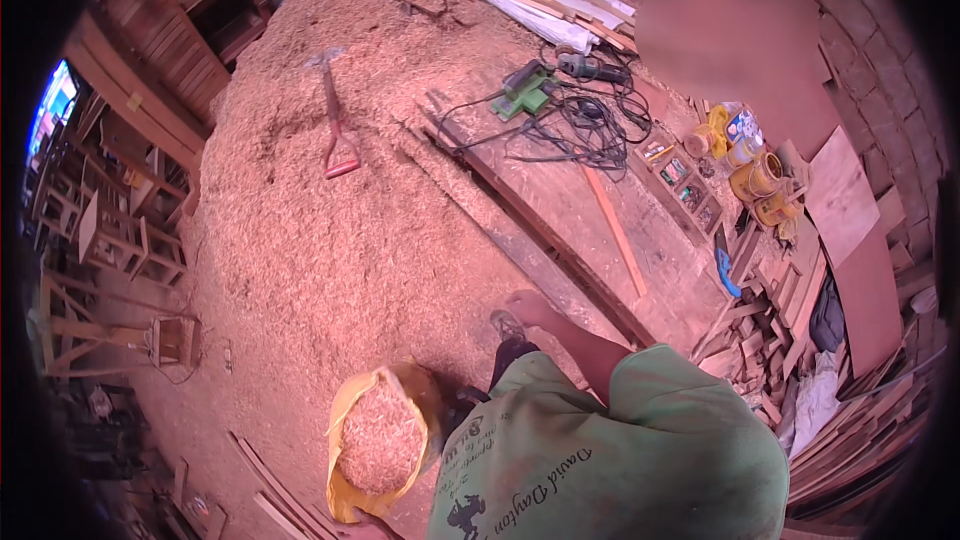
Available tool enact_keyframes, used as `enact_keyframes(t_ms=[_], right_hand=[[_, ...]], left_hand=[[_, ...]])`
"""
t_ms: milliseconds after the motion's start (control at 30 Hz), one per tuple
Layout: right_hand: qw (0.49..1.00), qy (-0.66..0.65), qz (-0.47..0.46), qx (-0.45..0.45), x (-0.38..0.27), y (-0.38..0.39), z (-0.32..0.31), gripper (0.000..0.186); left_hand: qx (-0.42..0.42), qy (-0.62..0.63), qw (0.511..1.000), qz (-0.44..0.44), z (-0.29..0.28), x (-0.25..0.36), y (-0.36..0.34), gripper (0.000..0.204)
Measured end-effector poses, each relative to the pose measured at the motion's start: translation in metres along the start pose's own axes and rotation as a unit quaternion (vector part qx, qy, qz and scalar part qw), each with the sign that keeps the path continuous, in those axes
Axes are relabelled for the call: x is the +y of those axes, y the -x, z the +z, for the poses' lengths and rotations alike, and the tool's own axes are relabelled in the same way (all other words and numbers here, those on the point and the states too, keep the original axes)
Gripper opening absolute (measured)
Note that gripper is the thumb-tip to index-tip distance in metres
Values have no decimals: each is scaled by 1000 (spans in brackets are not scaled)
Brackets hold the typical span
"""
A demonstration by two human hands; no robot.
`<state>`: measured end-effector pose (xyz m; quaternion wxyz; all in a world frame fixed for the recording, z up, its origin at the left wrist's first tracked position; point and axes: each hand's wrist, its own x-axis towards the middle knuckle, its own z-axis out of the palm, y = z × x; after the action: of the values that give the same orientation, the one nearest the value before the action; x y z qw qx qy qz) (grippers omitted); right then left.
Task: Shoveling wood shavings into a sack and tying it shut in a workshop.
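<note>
An upright yellow sack (337, 440), its mouth wide, is filled with wood shavings (380, 435). At the sack's near rim, by the lower edge of the view, my left hand (372, 526) has its fingers closed on the sack's edge; part of that hand is cut off. My right arm reaches forward from a green sleeve. My right hand (532, 310) is over the shavings-strewn floor beside my foot (505, 324), and its fingers are too small to make out. A large heap of shavings (290, 230) spreads ahead, with a red-handled shovel (335, 125) lying on it.
A long dark beam (540, 225) lies to the right of the heap. Beyond it are a green power planer (522, 92), an angle grinder (592, 68), tangled cables (575, 130) and a compartment tray (682, 185). Wood offcuts (745, 350) pile up at right; wooden stools (130, 230) stand left.
</note>
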<state>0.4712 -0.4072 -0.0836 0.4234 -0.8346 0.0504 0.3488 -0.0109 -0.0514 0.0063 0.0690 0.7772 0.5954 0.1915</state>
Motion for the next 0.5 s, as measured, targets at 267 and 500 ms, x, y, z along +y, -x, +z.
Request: enact_keyframes(t_ms=[267,500], right_hand=[[956,-155,11,251,46,-68,-149,28],[891,272,-228,283,-66,-136,-200,26]], left_hand=[[-360,547,751,-82,-61,391,15,45],[-547,656,382,353,-165,625,42,24]])
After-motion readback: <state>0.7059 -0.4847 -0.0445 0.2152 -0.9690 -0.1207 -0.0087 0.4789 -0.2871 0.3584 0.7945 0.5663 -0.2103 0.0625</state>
